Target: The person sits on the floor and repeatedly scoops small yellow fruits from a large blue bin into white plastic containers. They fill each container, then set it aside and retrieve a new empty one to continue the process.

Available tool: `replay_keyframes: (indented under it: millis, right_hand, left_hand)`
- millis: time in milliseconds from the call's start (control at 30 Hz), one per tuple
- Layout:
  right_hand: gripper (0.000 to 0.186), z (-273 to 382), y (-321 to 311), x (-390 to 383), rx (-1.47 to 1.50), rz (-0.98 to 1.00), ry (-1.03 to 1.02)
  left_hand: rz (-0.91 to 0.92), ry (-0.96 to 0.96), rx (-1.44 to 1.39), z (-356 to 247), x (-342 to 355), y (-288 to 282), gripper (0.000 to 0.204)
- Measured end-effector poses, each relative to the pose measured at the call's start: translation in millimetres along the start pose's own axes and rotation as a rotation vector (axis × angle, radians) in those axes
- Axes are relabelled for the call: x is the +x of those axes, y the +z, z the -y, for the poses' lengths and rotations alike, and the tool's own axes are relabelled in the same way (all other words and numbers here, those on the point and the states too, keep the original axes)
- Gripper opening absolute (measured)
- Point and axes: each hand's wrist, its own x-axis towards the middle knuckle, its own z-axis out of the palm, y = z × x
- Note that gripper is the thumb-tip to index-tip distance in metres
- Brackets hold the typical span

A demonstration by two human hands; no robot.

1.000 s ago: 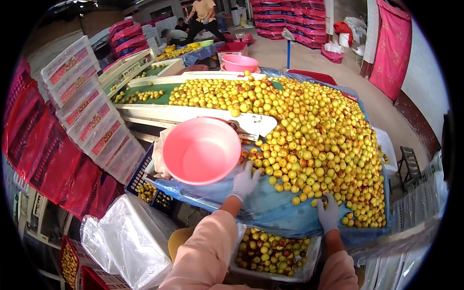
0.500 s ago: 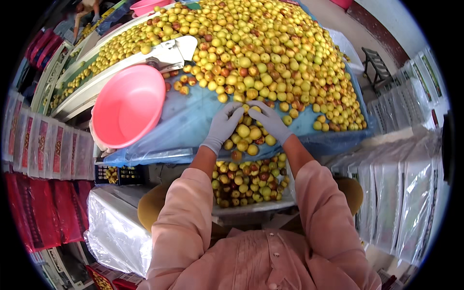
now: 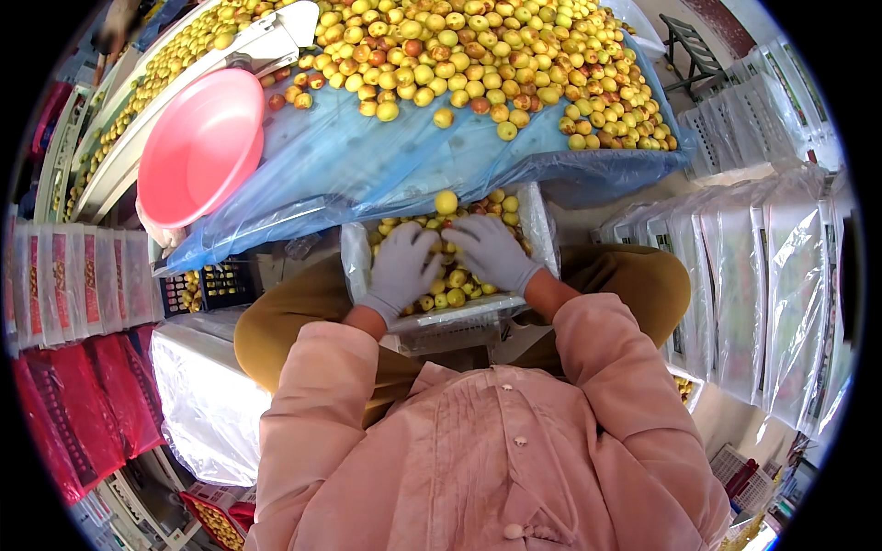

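Observation:
My left hand and my right hand, both in grey-white gloves, rest over the small yellow, red-blotched fruit inside a plastic-lined crate between my knees. The fingers of each are curved but apart, touching fruit; neither visibly grips one. A larger-looking yellow fruit is just above my fingertips at the crate's far side. Beyond the crate, a blue plastic-covered table bears a wide pile of the same fruit.
A pink basin is at the table's left, beside a white-framed conveyor. Wrapped crates stand stacked left and right. A dark basket and white wrapped box are low left; a folding stool is behind right.
My hands have moved from the table's edge, where they cupped several fruits, down into the crate, and have spread apart, the cupped fruit released. The view has tilted downward.

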Motion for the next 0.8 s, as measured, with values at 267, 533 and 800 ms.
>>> replay_keyframes:
  millis: [267,533,800]
  right_hand:
    - [0.059,-37,-12,-45,-0.417,0.22,0.177]
    - [0.048,-13,-50,-81,-0.292,0.46,0.18]
    - [0.033,-86,-17,-89,0.079,0.086,0.83]
  left_hand:
    - [0.14,0.056,0.299,19,-2,40,0.059]
    - [-0.098,-0.196,0.356,44,-17,21,0.057]
    - [-0.284,-0.893,-0.062,80,-53,38,0.041]
